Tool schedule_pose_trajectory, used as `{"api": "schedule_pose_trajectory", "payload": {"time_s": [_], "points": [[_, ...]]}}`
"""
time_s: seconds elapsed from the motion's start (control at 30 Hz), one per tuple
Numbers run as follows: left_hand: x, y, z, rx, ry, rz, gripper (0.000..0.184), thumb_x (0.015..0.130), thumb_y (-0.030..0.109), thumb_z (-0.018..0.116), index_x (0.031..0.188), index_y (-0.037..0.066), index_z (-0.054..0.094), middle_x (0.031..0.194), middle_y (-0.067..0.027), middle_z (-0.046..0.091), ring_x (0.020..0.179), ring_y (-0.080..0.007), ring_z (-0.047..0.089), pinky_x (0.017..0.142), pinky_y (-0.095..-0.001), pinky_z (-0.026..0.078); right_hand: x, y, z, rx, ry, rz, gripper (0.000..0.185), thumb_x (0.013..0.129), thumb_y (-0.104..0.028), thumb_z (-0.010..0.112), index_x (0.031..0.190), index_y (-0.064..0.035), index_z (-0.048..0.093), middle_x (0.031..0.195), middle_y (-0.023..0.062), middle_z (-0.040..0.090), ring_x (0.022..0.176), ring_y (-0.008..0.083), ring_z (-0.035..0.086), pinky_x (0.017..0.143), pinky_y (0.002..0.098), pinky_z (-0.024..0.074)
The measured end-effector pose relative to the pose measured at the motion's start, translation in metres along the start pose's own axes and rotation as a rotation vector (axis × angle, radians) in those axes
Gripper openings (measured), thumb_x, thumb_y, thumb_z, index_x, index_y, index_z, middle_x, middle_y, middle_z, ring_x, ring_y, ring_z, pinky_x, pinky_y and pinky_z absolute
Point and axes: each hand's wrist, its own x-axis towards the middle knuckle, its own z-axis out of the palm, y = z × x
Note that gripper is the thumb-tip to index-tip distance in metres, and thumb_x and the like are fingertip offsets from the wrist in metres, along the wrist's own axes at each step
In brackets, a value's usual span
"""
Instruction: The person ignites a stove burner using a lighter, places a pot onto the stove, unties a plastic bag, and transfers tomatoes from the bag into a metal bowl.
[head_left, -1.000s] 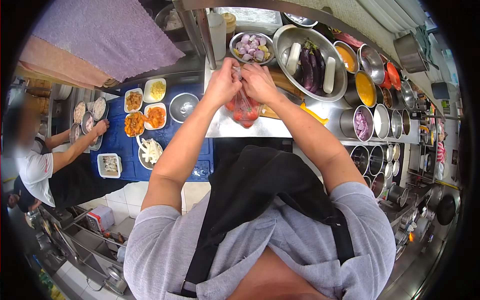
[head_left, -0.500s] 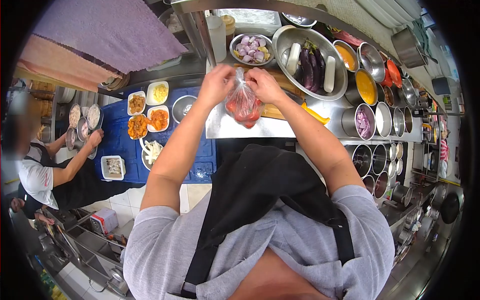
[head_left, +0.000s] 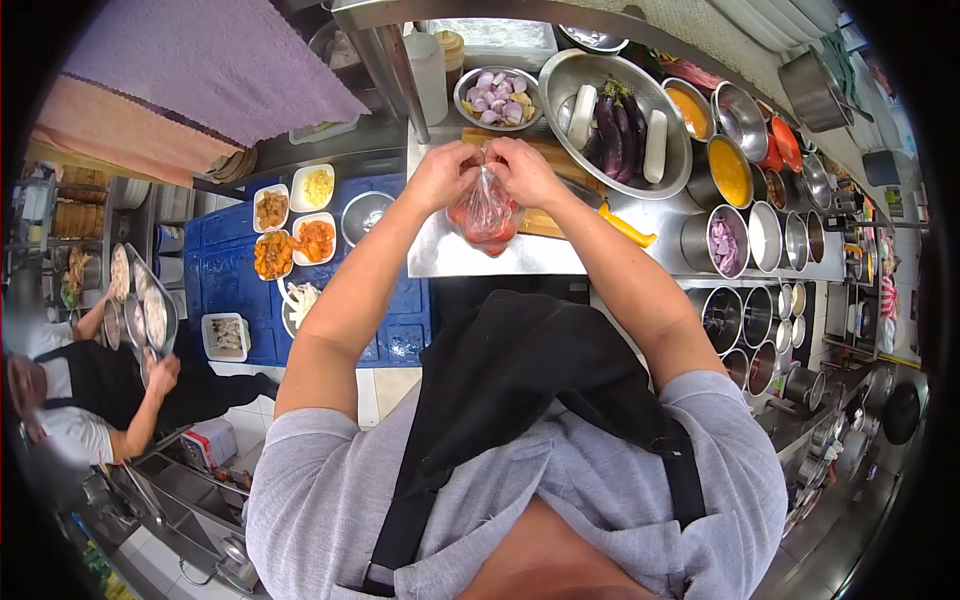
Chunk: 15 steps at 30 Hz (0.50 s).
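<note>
A clear plastic bag (head_left: pixel 486 215) with red pieces inside, perhaps tomatoes or peppers, rests on the steel counter (head_left: pixel 440 255). My left hand (head_left: pixel 445 175) and my right hand (head_left: pixel 522 172) meet at its gathered neck, fingers closed on the plastic from both sides. Behind and right of the bag lies a wooden cutting board (head_left: pixel 545 222), partly covered by my right arm. A yellow pepper strip (head_left: pixel 627 228) lies at the board's right. Beyond my hands stands a bowl of peeled shallots or onions (head_left: pixel 498 98).
A large steel colander (head_left: pixel 650 95) holds eggplants and white radishes. Steel pots with yellow sauce (head_left: pixel 733 172) and chopped onion (head_left: pixel 725 242) line the right. On the left, food bowls (head_left: pixel 315 238) sit on a blue surface (head_left: pixel 390 300). A co-worker (head_left: pixel 110 385) holds a tray of bowls.
My hands have come closer together at the bag's neck, and the left is no longer blurred. The co-worker has moved away from the blue surface, carrying the tray of bowls.
</note>
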Motion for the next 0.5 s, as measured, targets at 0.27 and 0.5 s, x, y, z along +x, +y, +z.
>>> {"api": "schedule_pose_trajectory", "payload": {"time_s": [0.27, 0.5], "points": [[0.004, -0.005, -0.003, 0.079, -0.001, -0.098, 0.012, 0.083, 0.009, 0.067, 0.091, 0.000, 0.065, 0.082, -0.0179, 0.067, 0.076, -0.0345, 0.066, 0.071, -0.0411, 0.053, -0.005, -0.007, -0.002, -0.096, 0.027, -0.001, 0.010, 0.087, -0.014, 0.061, 0.095, -0.0069, 0.062, 0.104, 0.0130, 0.062, 0.104, 0.0367, 0.057, 0.085, 0.0516, 0.0439], [0.000, -0.013, 0.001, 0.062, 0.087, -0.280, 0.014, 0.084, 0.012, 0.064, 0.089, -0.001, 0.063, 0.083, -0.0198, 0.068, 0.076, -0.0380, 0.067, 0.070, -0.0437, 0.053, -0.015, -0.028, -0.005, -0.314, 0.033, -0.092, 0.013, 0.086, -0.014, 0.063, 0.099, -0.0104, 0.064, 0.110, 0.0074, 0.058, 0.107, 0.0313, 0.054, 0.085, 0.0509, 0.0405]]}}
